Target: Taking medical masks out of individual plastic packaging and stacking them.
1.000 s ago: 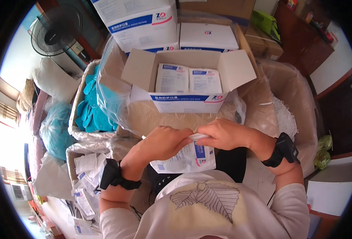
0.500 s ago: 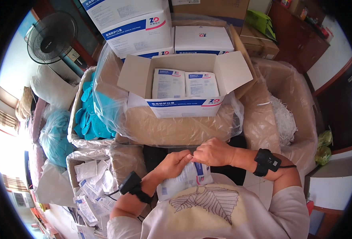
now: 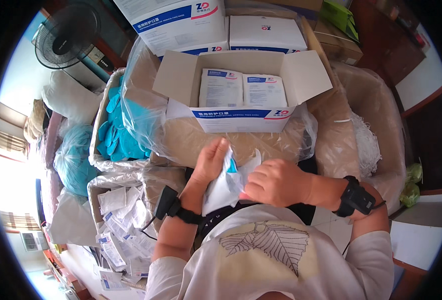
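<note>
The left hand (image 3: 212, 159) and right hand (image 3: 276, 183), fingers pinched narrow, hold opposite sides of a white packet (image 3: 218, 194) on the near side of the open box (image 3: 241, 121), where gentle, even parting should spare its blue contents (image 3: 232, 167).

- The held packet (image 3: 216, 195) is between the left hand (image 3: 211, 159) and the right hand (image 3: 277, 182).
- Before the person, beyond the hands, stands an open box (image 3: 243, 121), with two packets (image 3: 222, 88) side by side in it.
- Behind it stand more boxes (image 3: 267, 34).
- On the left, pieces (image 3: 122, 140) lie in one bin (image 3: 106, 164); nearer, wrappers (image 3: 121, 225) lie in another bin (image 3: 156, 192).
- On the right, strings (image 3: 365, 150) lie in a carton (image 3: 387, 115).
</note>
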`<state>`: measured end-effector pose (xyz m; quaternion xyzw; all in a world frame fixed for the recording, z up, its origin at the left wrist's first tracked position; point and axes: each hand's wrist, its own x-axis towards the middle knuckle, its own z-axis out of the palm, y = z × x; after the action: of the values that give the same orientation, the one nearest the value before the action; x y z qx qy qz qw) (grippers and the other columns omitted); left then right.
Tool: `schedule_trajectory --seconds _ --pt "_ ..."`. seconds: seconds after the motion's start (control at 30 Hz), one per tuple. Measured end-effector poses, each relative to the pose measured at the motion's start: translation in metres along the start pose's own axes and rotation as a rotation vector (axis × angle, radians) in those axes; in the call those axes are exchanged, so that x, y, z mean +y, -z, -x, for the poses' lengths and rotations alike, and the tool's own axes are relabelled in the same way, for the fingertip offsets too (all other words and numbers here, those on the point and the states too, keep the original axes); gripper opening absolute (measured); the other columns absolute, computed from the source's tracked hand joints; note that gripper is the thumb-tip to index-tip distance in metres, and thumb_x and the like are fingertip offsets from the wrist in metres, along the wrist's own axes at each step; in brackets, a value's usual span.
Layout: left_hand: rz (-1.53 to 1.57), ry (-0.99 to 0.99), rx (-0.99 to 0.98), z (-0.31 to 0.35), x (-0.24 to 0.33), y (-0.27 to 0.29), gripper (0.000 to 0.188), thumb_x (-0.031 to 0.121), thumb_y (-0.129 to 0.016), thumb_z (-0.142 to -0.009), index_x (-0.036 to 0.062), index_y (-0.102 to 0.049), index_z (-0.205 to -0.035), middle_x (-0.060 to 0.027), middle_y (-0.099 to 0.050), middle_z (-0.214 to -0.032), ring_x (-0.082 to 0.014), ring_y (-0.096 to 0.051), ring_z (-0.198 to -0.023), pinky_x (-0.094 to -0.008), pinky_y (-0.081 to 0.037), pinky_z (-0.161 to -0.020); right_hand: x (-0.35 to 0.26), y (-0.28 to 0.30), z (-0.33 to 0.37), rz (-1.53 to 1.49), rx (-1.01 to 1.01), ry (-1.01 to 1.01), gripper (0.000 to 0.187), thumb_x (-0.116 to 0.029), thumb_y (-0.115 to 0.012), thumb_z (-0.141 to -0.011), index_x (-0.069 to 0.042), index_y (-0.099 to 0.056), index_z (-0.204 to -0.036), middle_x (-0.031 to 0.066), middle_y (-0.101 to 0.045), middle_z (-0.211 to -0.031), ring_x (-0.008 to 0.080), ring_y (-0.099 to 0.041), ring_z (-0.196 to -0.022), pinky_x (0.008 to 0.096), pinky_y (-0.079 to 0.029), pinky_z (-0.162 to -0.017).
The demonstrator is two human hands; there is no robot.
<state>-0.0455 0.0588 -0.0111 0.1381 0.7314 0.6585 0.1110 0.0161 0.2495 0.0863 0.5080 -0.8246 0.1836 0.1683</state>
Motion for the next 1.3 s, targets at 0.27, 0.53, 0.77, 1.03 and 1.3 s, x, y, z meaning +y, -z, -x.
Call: schedule_trajectory --seconds 0.27,0.53,0.77,1.03,1.3 --pt "-0.212 -0.131 0.503 -0.005 -0.031 0.082 0.03 0.023 -0.04 -0.095 0.0014 -0.05 -0.077 -0.0004 -0.046 -0.064 -0.0093 -0.041 -0.063 -0.0257 -0.037 -0.057 -0.034 0.001 0.009 -0.261 -0.005 -0.088 0.025 -0.027 -0.06 -0.079 -0.008 -0.05 -0.066 0.0031 -0.049 -0.063 0.0184 -0.053 -0.054 0.029 -0.045 -0.048" --pt "-0.543 -0.463 0.452 0.017 0.042 0.059 0.019 0.01 -0.042 -0.088 -0.0002 -0.053 -0.078 -0.0133 -0.055 -0.064 -0.0268 -0.054 -0.054 -0.0317 -0.041 -0.053 -0.006 0.007 -0.01 -0.344 -0.035 -0.577 0.043 -0.043 -0.066 -0.073 -0.003 -0.057 -0.085 0.0092 -0.059 -0.084 0.0293 -0.058 -0.077 0.036 -0.046 -0.065" --pt "-0.527 -0.489 0.39 0.02 0.035 0.047 0.013 0.006 -0.044 -0.085 0.0006 -0.053 -0.078 -0.0131 -0.053 -0.061 -0.0312 -0.052 -0.051 -0.0338 -0.041 -0.049 0.01 -0.023 -0.036 -0.344 0.085 -0.493 0.029 -0.028 -0.059 -0.083 -0.001 -0.055 -0.09 0.0128 -0.057 -0.083 0.0281 -0.056 -0.079 0.0348 -0.046 -0.066" --pt "-0.5 -0.56 0.471 0.034 0.023 0.071 0.016 0.007 -0.043 -0.086 0.0021 -0.053 -0.075 -0.0095 -0.055 -0.062 -0.0252 -0.052 -0.05 -0.0313 -0.04 -0.049 0.081 0.053 -0.006 -0.711 0.529 -0.803 0.025 -0.021 -0.048 -0.092 0.001 -0.057 -0.102 0.0019 -0.058 -0.092 0.0089 -0.051 -0.08 0.0242 -0.042 -0.074" --pt "-0.545 -0.853 0.216 0.024 0.049 0.07 0.008 0.008 -0.047 -0.083 0.0053 -0.051 -0.076 -0.0053 -0.058 -0.064 -0.0212 -0.052 -0.05 -0.0312 -0.041 -0.047 0.04 0.014 -0.061 -0.495 -0.355 -0.326 0.015 -0.021 -0.055 -0.081 -0.007 -0.059 -0.085 0.0116 -0.059 -0.073 0.0294 -0.057 -0.068 0.0371 -0.045 -0.06"
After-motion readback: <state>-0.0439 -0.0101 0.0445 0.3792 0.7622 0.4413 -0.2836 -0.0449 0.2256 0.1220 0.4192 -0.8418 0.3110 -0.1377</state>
